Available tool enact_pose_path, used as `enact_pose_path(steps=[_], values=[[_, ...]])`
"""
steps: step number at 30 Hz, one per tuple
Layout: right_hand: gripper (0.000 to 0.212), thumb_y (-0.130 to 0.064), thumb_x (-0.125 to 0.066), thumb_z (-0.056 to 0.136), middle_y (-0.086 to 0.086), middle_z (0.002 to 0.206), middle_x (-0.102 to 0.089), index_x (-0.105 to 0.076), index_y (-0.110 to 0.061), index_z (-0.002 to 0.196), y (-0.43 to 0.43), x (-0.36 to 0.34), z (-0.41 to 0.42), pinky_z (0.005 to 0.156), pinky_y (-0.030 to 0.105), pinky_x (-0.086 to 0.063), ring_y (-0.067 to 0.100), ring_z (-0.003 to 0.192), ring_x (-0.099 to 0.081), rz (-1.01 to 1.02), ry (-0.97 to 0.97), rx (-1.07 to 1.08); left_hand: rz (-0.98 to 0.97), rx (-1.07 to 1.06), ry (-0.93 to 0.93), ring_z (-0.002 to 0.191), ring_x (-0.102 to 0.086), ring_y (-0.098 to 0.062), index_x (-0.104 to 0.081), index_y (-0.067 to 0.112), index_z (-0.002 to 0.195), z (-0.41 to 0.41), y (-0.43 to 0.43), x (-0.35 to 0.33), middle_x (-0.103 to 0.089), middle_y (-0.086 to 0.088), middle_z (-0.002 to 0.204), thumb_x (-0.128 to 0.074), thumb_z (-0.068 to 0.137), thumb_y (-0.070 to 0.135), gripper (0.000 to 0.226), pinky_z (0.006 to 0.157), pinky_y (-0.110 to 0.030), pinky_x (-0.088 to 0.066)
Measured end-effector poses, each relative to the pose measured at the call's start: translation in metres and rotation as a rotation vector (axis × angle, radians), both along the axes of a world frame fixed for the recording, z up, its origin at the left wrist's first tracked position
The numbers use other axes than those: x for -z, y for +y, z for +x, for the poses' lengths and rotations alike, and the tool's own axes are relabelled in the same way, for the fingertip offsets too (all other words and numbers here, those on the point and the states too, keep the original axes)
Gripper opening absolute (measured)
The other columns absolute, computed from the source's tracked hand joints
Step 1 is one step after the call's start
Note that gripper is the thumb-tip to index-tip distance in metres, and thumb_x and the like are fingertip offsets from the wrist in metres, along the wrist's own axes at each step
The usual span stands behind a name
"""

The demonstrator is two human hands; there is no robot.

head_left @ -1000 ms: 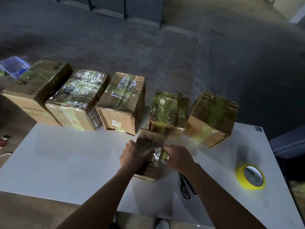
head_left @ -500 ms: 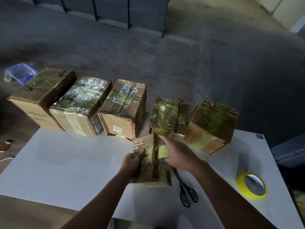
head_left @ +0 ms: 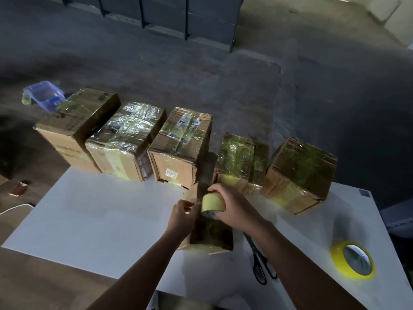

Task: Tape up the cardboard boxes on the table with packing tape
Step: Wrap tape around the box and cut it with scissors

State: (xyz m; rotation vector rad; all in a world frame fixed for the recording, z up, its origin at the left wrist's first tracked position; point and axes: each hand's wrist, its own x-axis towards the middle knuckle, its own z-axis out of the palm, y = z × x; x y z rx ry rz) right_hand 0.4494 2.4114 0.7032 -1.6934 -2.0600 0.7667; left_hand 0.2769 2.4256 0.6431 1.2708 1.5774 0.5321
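- Head view: the white table (head_left: 100, 220) fills the lower frame, with both hands busy over its middle.
- Beyond the grip, along the far edge, a row of five boxes (head_left: 181, 148) stands side by side, their tops shiny with tape (the two on the right look greenish in this dim light).
- Directly under the grip is the small box (head_left: 210, 236), resting on the table, its top face dark and glossy.
- Far off to the left of the grip, past the row, a blue tub (head_left: 43, 95) sits on the floor.
- Well right of the grip and nearer the person, a larger yellow roll (head_left: 353, 261) lies flat on the table.
- Between that roll and the held box lie black scissors (head_left: 260, 262), blades pointing towards the hands.
- The right hand (head_left: 232, 206) has its fingers curled round a pale yellow tape roll (head_left: 213, 202), held against the small box's top.
- The left hand (head_left: 181, 217), just left of that roll, clasps the small box's left edge with bent fingers.
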Motion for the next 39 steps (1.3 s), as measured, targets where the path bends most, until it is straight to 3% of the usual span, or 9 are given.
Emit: enact_pose_path(steps=[3,8,16,21,24,26,31,34,39], values=[[0.056,-0.028,-0.071,0.082,-0.006,0.128,-0.053,-0.045,-0.028,0.131,-0.005,0.007,0.001,0.075,0.009,-0.033,0.006,0.107,-0.048,-0.036,-0.045,0.012,0.019,-0.058,0.11,0.087,-0.054,-0.014,-0.052,0.014,0.108,-0.008,0.003,0.007,-0.058,-0.003,0.104,-0.048,0.098,0.034,0.022,0.072,-0.025,-0.045],[0.061,-0.03,-0.069,0.082,0.004,0.133,-0.052,-0.043,-0.022,0.137,-0.005,0.011,-0.027,0.086,0.023,-0.039,0.021,0.115,-0.053,0.042,-0.167,-0.048,0.038,-0.136,0.214,0.075,-0.051,-0.011,-0.052,0.02,0.096,-0.02,-0.001,0.02,-0.053,0.007,0.081,-0.045,0.097,0.021,0.007,0.07,-0.031,-0.042],[0.049,-0.031,-0.071,0.078,0.001,0.12,-0.063,-0.056,-0.018,0.123,-0.011,0.001,-0.005,0.093,0.039,-0.043,0.023,0.11,-0.056,0.152,-0.299,-0.019,0.044,-0.211,0.27,0.066,-0.049,-0.008,-0.048,0.023,0.088,-0.008,-0.003,0.02,-0.057,0.004,0.081,-0.048,0.098,0.036,0.016,0.055,-0.027,-0.034],[0.054,-0.028,-0.069,0.082,0.003,0.128,-0.058,-0.051,-0.022,0.133,-0.01,0.007,-0.008,0.096,0.035,-0.044,0.022,0.118,-0.051,0.085,-0.25,-0.009,0.011,-0.147,0.206,0.084,-0.057,-0.017,-0.046,0.021,0.099,-0.007,0.003,0.021,-0.058,0.0,0.1,-0.044,0.096,0.044,0.023,0.076,-0.037,-0.051],[0.06,-0.021,-0.071,0.082,0.001,0.134,-0.054,-0.049,-0.026,0.137,-0.011,0.011,-0.005,0.096,0.03,-0.045,0.018,0.121,-0.05,0.031,-0.108,0.02,0.032,-0.061,0.248,0.089,-0.057,-0.018,-0.045,0.018,0.107,-0.002,0.003,0.022,-0.051,0.001,0.102,-0.05,0.087,0.064,0.05,0.075,-0.036,-0.052],[0.067,-0.015,-0.071,0.082,-0.003,0.138,-0.051,-0.044,-0.028,0.141,-0.015,0.013,-0.001,0.098,0.026,-0.046,0.011,0.123,-0.048,-0.021,0.027,0.02,0.0,-0.034,0.242,0.087,-0.055,-0.017,-0.043,0.016,0.106,-0.001,0.004,0.024,-0.05,0.0,0.099,-0.057,0.083,0.065,0.055,0.071,-0.033,-0.05],[0.053,-0.02,-0.07,0.08,-0.001,0.114,-0.06,-0.048,-0.024,0.128,-0.017,0.013,0.001,0.081,0.037,-0.055,0.016,0.098,-0.059,-0.134,0.073,0.09,-0.09,-0.059,0.216,0.073,-0.052,-0.011,-0.044,0.017,0.101,-0.004,0.01,0.028,-0.053,0.002,0.088,-0.061,0.082,0.062,0.052,0.054,-0.025,-0.037],[0.043,-0.025,-0.072,0.076,0.001,0.101,-0.066,-0.058,-0.018,0.116,-0.012,0.003,0.008,0.066,0.026,-0.048,0.014,0.083,-0.059,0.006,-0.059,0.048,-0.034,-0.046,0.287,0.073,-0.052,-0.01,-0.041,0.02,0.099,-0.003,0.007,0.029,-0.053,0.003,0.09,-0.06,0.083,0.061,0.048,0.057,-0.028,-0.039],[0.04,-0.036,-0.074,0.075,-0.001,0.085,-0.07,-0.066,-0.02,0.111,-0.018,0.0,0.039,0.063,0.023,-0.042,0.014,0.073,-0.061,0.053,-0.209,-0.03,0.03,-0.023,0.342,0.074,-0.052,-0.011,-0.042,0.02,0.101,-0.002,0.004,0.027,-0.054,0.003,0.092,-0.057,0.084,0.062,0.048,0.059,-0.029,-0.039]])
